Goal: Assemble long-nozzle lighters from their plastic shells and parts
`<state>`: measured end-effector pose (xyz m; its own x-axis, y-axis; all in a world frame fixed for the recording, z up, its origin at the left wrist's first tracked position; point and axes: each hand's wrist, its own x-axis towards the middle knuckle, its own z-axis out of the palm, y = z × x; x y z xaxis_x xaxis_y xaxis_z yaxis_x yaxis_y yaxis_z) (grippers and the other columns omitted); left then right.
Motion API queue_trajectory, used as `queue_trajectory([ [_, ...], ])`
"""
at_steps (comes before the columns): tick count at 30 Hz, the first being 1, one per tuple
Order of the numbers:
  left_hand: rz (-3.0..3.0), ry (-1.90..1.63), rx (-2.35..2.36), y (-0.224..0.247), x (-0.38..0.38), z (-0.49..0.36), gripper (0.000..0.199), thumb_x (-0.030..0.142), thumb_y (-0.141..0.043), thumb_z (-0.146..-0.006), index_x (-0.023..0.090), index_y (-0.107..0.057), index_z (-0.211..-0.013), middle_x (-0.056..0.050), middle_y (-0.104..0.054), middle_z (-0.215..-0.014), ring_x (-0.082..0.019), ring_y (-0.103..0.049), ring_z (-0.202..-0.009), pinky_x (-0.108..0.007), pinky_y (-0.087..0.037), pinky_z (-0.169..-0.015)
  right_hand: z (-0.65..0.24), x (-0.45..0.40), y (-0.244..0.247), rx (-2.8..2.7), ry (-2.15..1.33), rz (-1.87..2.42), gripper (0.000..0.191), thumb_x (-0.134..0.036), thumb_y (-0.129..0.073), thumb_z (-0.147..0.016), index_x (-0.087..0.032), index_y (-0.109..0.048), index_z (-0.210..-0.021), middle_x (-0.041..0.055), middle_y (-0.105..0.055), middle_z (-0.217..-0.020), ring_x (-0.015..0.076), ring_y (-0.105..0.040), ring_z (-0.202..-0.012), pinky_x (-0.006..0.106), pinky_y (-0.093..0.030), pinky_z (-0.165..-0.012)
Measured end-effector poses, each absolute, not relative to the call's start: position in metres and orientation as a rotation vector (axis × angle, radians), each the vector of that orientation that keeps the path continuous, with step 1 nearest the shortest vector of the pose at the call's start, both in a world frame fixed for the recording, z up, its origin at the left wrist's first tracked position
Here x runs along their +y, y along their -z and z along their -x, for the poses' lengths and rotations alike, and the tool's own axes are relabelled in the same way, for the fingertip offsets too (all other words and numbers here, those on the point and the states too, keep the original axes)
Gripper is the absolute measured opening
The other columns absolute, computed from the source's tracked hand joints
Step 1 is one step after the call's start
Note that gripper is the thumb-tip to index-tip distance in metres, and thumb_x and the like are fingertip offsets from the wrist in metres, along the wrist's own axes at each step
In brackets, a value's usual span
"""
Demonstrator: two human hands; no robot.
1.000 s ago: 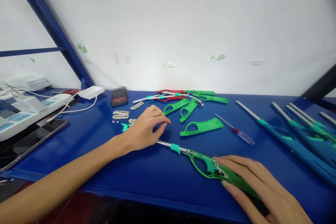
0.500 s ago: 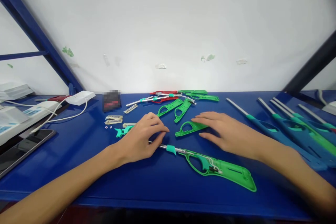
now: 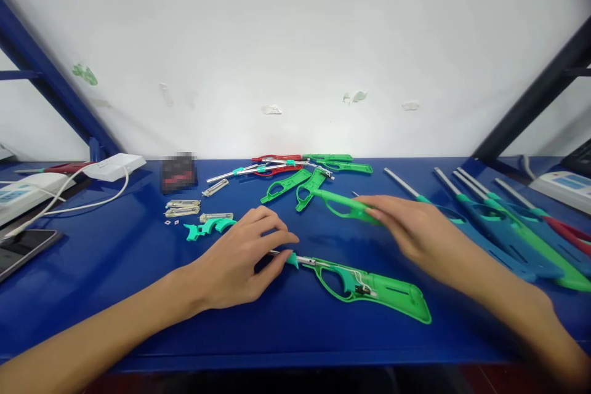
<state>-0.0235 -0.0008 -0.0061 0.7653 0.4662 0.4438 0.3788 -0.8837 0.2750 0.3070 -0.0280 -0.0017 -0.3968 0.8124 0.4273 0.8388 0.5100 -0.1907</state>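
My right hand grips a green half shell by its wide end, lifted off the table. Below it lies another green half shell, open side up, with a teal trigger, wires and a metal rod fitted in it. My left hand is at the rod end of that shell, thumb and fingers close around the rod beside a teal collar. Whether the fingers press on the rod is hard to tell.
Several blue and green lighters lie at the right. Red and green shells sit by the wall. Teal triggers, clear parts and a dark pixelated item are left. A phone and white cables lie far left.
My right hand has closed on the green half shell and raised and turned it. My left hand has moved along the rod to the teal collar. The view has shifted slightly.
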Motion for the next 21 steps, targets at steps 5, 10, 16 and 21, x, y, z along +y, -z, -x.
queue_trajectory([
  [5, -2.814, -0.799, 0.676, 0.008, 0.004, 0.023, 0.024, 0.013, -0.052, -0.106, 0.017, -0.071, -0.120, -0.008, -0.070, -0.106, -0.023, -0.059, -0.103, -0.044, -0.050, -0.096, -0.309, -0.026, 0.012, -2.291, 0.032, 1.430, 0.042, -0.040, -0.038, -0.114, -0.025, -0.068, -0.140, 0.0056, -0.076, -0.136, 0.0255, -0.075, -0.118, 0.042, -0.063, -0.097],
  [10, -2.913, -0.853, 0.811, 0.004, 0.021, 0.033, 0.031, 0.009, -0.046, -0.105, 0.015, -0.070, -0.124, -0.010, -0.072, -0.107, -0.025, -0.057, -0.106, -0.043, -0.050, -0.094, -0.315, -0.023, 0.024, -2.262, 0.073, 1.467, 0.046, -0.044, -0.040, -0.113, -0.024, -0.066, -0.145, 0.0103, -0.077, -0.130, 0.0296, -0.073, -0.118, 0.053, -0.060, -0.101],
  [16, -2.870, -0.897, 1.225, -0.017, 0.055, 0.063, 0.035, 0.014, -0.042, -0.103, 0.014, -0.075, -0.115, -0.012, -0.074, -0.106, -0.027, -0.058, -0.106, -0.046, -0.051, -0.096, -0.319, -0.021, 0.029, -2.230, 0.129, 1.408, 0.050, -0.053, -0.042, -0.111, -0.024, -0.069, -0.142, 0.0110, -0.075, -0.130, 0.0304, -0.071, -0.118, 0.053, -0.059, -0.101],
  [21, -2.770, -0.684, 1.500, -0.047, 0.071, 0.096, 0.036, 0.018, -0.046, -0.096, 0.018, -0.080, -0.108, -0.010, -0.077, -0.099, -0.028, -0.063, -0.102, -0.043, -0.051, -0.094, -0.326, -0.020, 0.030, -2.184, 0.157, 1.310, 0.046, -0.053, -0.046, -0.109, -0.026, -0.071, -0.136, 0.0103, -0.075, -0.127, 0.0301, -0.071, -0.114, 0.050, -0.059, -0.097],
])
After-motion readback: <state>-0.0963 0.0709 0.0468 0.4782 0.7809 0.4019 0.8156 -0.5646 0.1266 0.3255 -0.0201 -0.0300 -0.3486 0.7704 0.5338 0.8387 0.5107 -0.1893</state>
